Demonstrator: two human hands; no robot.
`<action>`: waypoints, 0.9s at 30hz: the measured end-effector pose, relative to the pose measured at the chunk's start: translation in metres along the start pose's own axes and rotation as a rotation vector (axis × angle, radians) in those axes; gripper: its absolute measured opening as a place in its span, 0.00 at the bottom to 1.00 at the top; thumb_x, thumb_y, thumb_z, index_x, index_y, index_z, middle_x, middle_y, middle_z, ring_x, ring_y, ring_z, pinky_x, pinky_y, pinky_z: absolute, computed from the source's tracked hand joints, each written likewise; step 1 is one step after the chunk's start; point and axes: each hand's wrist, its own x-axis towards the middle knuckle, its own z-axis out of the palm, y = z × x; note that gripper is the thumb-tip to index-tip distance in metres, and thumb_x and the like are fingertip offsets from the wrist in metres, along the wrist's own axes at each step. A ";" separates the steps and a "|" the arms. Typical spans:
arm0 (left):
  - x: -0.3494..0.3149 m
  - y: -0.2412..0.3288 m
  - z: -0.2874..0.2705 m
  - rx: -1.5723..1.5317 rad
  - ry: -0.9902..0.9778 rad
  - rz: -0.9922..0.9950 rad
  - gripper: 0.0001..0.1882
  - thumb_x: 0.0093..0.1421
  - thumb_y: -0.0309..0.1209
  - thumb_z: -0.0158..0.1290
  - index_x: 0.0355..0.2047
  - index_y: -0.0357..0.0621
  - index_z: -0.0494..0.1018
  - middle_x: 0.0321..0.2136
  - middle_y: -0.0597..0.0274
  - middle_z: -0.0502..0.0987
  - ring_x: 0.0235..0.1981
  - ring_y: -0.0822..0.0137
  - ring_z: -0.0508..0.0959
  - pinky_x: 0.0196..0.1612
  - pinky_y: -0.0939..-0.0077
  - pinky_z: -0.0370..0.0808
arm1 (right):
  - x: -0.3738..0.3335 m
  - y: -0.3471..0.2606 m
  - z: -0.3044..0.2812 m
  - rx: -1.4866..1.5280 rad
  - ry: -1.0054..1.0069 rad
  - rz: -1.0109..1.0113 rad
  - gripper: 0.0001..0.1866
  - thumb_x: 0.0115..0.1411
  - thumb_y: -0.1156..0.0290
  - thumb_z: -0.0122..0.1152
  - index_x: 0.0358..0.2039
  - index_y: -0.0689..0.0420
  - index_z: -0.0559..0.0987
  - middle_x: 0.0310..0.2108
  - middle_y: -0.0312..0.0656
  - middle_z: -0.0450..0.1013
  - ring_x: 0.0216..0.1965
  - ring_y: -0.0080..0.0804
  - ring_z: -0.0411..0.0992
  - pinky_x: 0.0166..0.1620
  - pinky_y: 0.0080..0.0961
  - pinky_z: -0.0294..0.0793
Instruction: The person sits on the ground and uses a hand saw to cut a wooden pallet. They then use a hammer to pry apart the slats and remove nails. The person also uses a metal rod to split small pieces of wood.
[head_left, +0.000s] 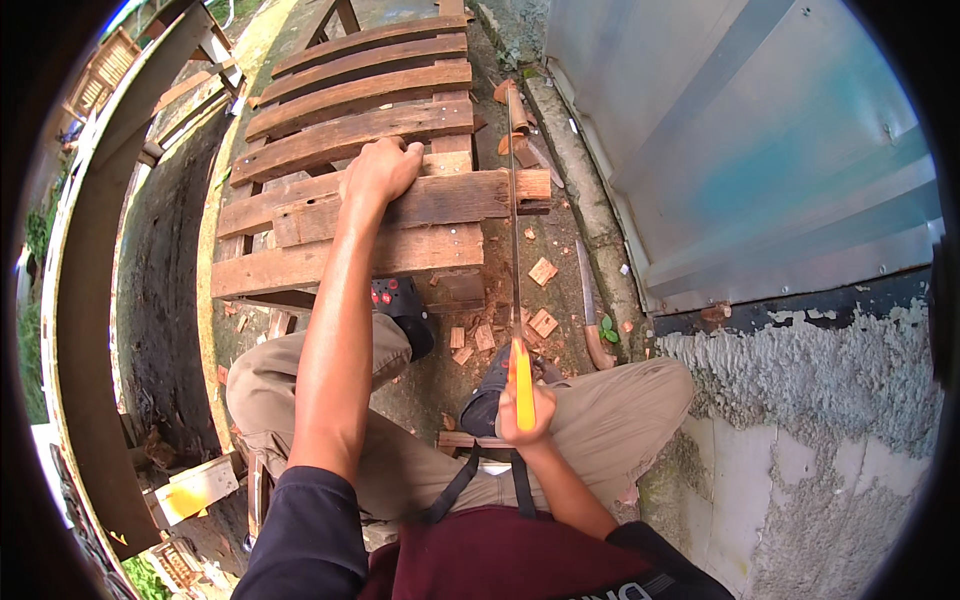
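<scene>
- Right hand (528, 415) clenched round the yellow-handled saw (523, 388); blade across the right end of the dark plank (440, 203), which lies atop the slatted stand (360, 96).
- Left hand (385, 168) bears on plank; can't tell whether fingers grasp it. Too little weight: plank could swivel, pinch blade.
- Overhanging end, apparently unsupported, might splinter.
- Right shoe (484, 400) near blade's handle end; a slip could catch it.
- Knife (587, 300) lying right: a shifting foot might strike it.

Weathered brown wooden plank (440, 203), lying crosswise, long thin-bladed metal saw (516, 290) with yellow handle, pointing forward, crossing near the plank's right end
</scene>
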 end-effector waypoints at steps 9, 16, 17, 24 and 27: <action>0.002 0.005 0.003 -0.017 0.002 0.009 0.32 0.63 0.51 0.43 0.52 0.37 0.80 0.52 0.38 0.79 0.57 0.43 0.78 0.61 0.52 0.72 | 0.104 -0.011 0.020 -0.014 0.038 0.029 0.07 0.57 0.77 0.60 0.23 0.61 0.73 0.14 0.42 0.67 0.14 0.37 0.69 0.21 0.30 0.67; 0.008 -0.008 0.006 -0.025 -0.009 0.015 0.31 0.63 0.51 0.44 0.52 0.39 0.80 0.53 0.36 0.78 0.57 0.42 0.77 0.61 0.52 0.72 | 0.034 -0.002 0.002 -0.007 -0.019 0.029 0.05 0.50 0.78 0.60 0.22 0.60 0.73 0.16 0.44 0.67 0.16 0.46 0.70 0.22 0.37 0.69; 0.008 -0.002 0.002 -0.030 -0.010 0.008 0.31 0.63 0.51 0.44 0.52 0.39 0.80 0.53 0.37 0.78 0.57 0.43 0.78 0.61 0.52 0.72 | -0.014 0.009 -0.006 0.128 -0.012 0.120 0.05 0.51 0.77 0.60 0.21 0.60 0.73 0.16 0.43 0.67 0.16 0.45 0.70 0.23 0.37 0.70; -0.001 0.007 0.001 -0.053 0.026 -0.010 0.32 0.61 0.51 0.43 0.52 0.38 0.80 0.51 0.37 0.79 0.56 0.43 0.78 0.61 0.52 0.72 | 0.021 0.025 0.006 0.128 0.069 0.069 0.08 0.53 0.75 0.60 0.20 0.60 0.71 0.16 0.44 0.68 0.15 0.43 0.70 0.23 0.34 0.71; 0.001 0.003 0.003 -0.015 0.034 -0.004 0.32 0.62 0.51 0.44 0.51 0.36 0.80 0.51 0.36 0.79 0.56 0.43 0.78 0.61 0.52 0.72 | 0.114 -0.005 0.029 0.050 0.081 0.043 0.08 0.54 0.80 0.60 0.22 0.60 0.70 0.15 0.44 0.67 0.15 0.44 0.70 0.22 0.35 0.68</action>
